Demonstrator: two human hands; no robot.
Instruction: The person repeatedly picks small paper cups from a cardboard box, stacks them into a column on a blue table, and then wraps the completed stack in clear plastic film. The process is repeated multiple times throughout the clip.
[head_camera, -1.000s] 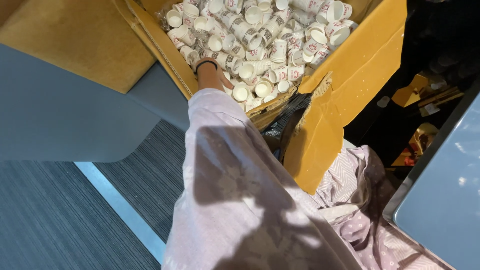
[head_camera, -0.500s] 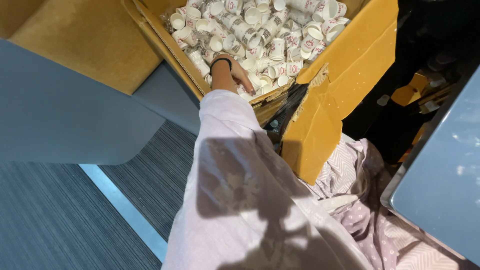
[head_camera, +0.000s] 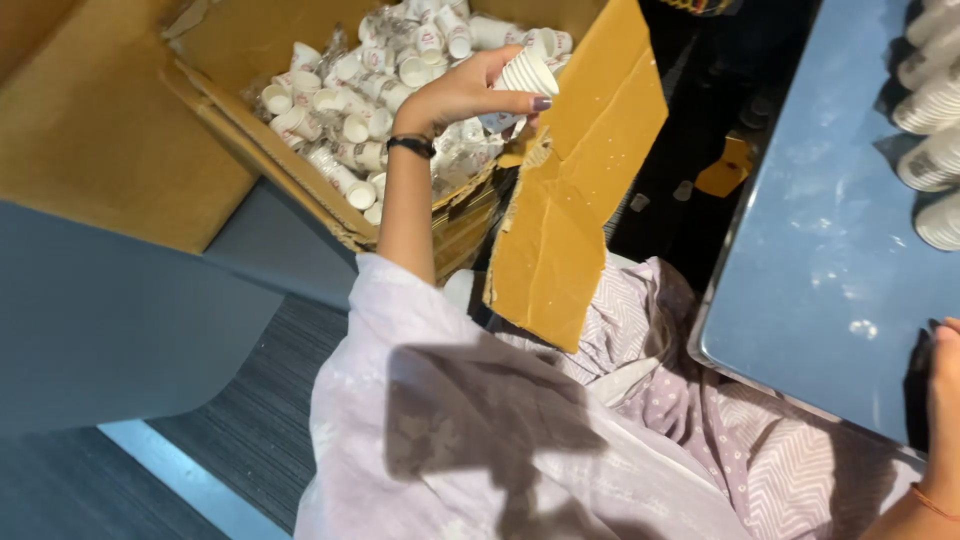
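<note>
Left hand (head_camera: 465, 95): raised over the open cardboard box, fingers curled round a small white paper cup, thumb along the cup's lower side; a dark band sits on the wrist.
Paper cup (head_camera: 527, 73): held on its side in the left hand, mouth turned towards the box's right flap, above the heap near the box's right edge and clear of the loose cups below.
Cardboard box (head_camera: 110, 130): large, brown, flaps open, standing on the floor at the upper left of the view; the arm reaches in over its near edge.
Loose cups (head_camera: 345, 100): a heap of small white paper cups fills the box, lying every way, some in clear plastic wrap.
Right flap (head_camera: 570, 210): torn cardboard panel hanging down from the box's right edge, just beside the person's lap.
Right hand (head_camera: 945, 400): at the near right corner of the blue table, only partly in view; resting at the table's edge, finger state cannot be told.
Blue table (head_camera: 830, 250): on the right of the view.
Stacked cups (head_camera: 935, 110): white cup stacks lying at the table's far right corner, well apart from the right hand.
Clothing (head_camera: 500, 450): pale lilac patterned sleeve and garment across the bottom of the view.
</note>
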